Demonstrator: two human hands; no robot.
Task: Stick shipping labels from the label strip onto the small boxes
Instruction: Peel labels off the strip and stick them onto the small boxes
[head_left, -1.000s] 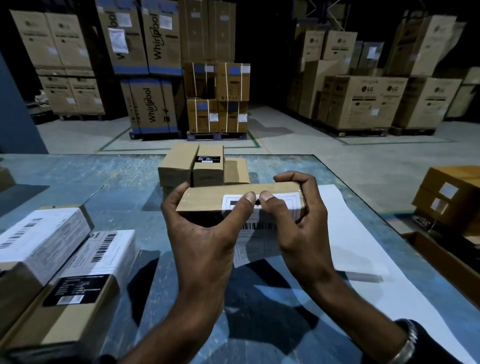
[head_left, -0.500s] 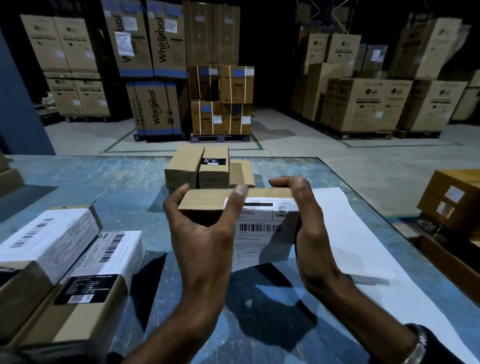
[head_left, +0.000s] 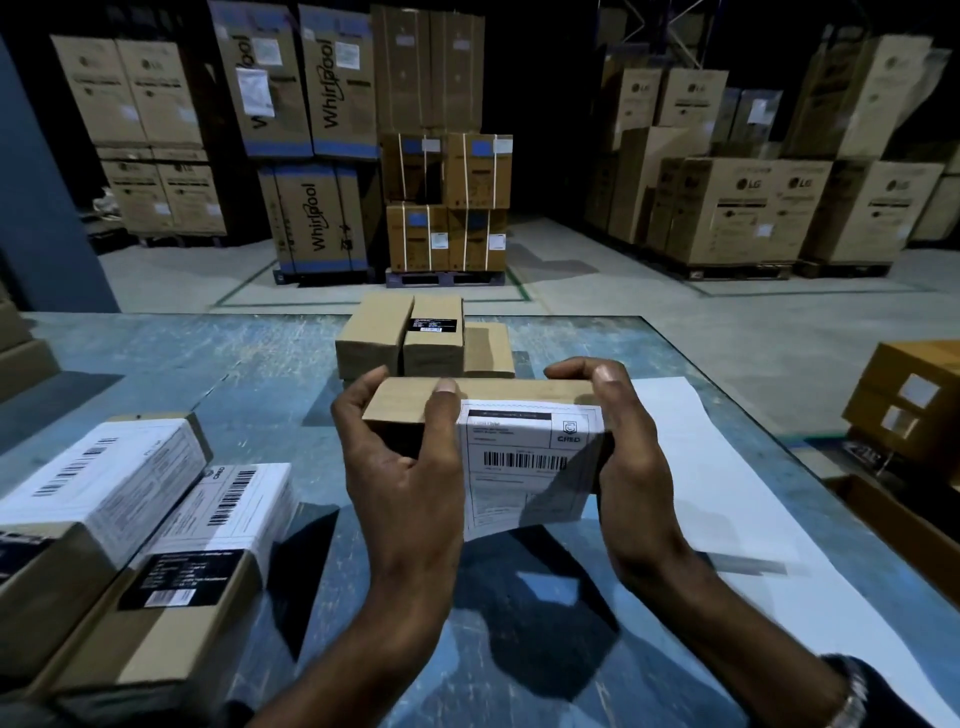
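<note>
- The small box is held up above the counter, in front of us and between both hands; its long axis runs left to right across our view, one long face turned upward and another toward us
- The shipping label is stuck over the right part of the top edge and down the near face; its print reads upright to us, barcode running along the box's length; its lower part hangs past the bottom edge of the box, loose as far as we can judge
- Our left hand grips the box's left end, thumb laid over the top edge just beside the label; our right hand clasps the right end, fingers curled over the top, thumb side against the label's edge
- We judge the step in hand to be pressing down a label already placed; the next move calls for folding the hanging flap under the box and smoothing it flat
- Outward: the white label strip lies on the counter to the right; two labelled boxes sit near left; a cluster of plain boxes waits behind
</note>
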